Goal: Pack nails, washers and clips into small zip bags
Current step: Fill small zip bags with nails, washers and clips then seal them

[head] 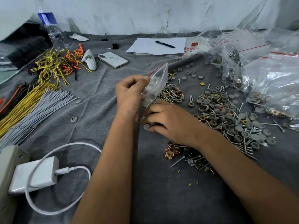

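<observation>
My left hand (129,92) pinches a small clear zip bag (156,84) with a red strip by its mouth, holding it tilted above the grey cloth; a few grey washers lie inside. Just below the bag, my right hand (168,122) is curled around several grey washers (146,126), one showing at the fingertips. To the right spreads a big mixed pile of grey washers and nails (226,113). Brass clips (171,147) with more nails lie under my right forearm.
Large plastic bags of parts (267,81) fill the right side. Bundles of grey, yellow and orange ties (37,101) lie at left, a white charger with cable (38,173) at front left. A phone (113,59), paper with pen (161,45) and water bottle (51,28) sit farther back.
</observation>
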{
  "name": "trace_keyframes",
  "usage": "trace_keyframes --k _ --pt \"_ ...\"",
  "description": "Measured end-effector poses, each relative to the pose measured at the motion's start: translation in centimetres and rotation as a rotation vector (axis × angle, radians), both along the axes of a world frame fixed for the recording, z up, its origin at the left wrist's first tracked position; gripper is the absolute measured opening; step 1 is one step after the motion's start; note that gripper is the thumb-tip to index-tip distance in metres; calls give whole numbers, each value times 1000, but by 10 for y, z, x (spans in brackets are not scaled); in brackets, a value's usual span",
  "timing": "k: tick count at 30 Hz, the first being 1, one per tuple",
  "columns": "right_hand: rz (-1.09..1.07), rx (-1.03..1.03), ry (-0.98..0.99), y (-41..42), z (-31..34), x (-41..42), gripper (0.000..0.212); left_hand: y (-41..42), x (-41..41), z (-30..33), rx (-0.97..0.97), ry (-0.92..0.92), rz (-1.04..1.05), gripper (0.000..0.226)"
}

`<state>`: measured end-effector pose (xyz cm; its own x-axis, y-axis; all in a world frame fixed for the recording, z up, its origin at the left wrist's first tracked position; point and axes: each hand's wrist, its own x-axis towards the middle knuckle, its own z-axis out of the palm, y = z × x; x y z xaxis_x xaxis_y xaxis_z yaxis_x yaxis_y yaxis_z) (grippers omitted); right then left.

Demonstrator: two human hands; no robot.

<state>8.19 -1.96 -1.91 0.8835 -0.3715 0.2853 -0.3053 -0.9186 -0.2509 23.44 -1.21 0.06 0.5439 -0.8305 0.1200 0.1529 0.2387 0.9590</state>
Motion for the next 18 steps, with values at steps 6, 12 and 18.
trace_keyframes --k 6,12,18 --pt "-152 128 -53 -17 10 -39 15 -2 -7 -4 10 -32 -25 23" --pt "-220 172 -119 -24 14 -51 11 -8 -13 -14 26 -213 -90 31" --pt "-353 204 -244 -34 8 -60 16 -11 -12 -19 32 -254 -90 18"
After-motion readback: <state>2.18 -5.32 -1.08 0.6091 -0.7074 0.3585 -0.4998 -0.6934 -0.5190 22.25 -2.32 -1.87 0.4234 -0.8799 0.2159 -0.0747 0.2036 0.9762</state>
